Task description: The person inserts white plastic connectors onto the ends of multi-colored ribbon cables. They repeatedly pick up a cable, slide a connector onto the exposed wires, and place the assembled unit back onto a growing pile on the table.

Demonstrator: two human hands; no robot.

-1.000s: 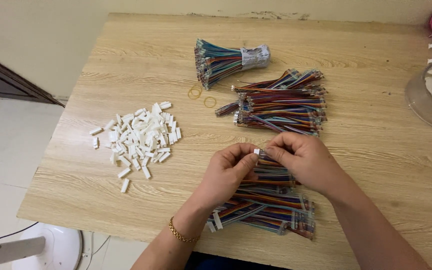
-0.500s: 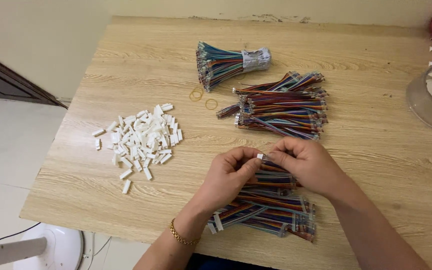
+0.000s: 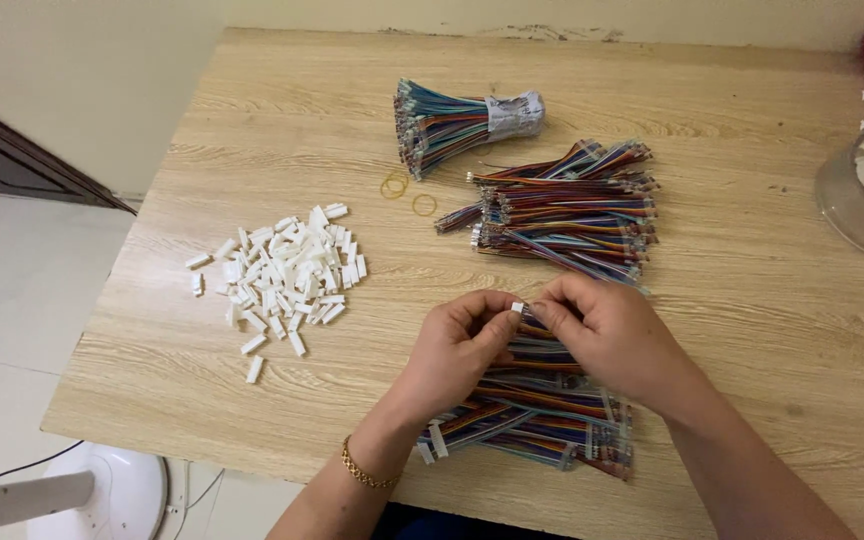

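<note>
Pinched between both hands, left hand [image 3: 462,345] and right hand [image 3: 612,335], a small white connector [image 3: 517,308] looked light and slippery; its limp wires [image 3: 537,355] trailed below the grip.

— How's the light?
— Bright, soft and even across the wooden table [image 3: 282,110]; no glare; only faint shadows under the hands.
— Sharpness?
— Mostly crisp; wood grain reads clearly; slight softness at the fingertips; mild wide-angle bending toward the edges.
</note>
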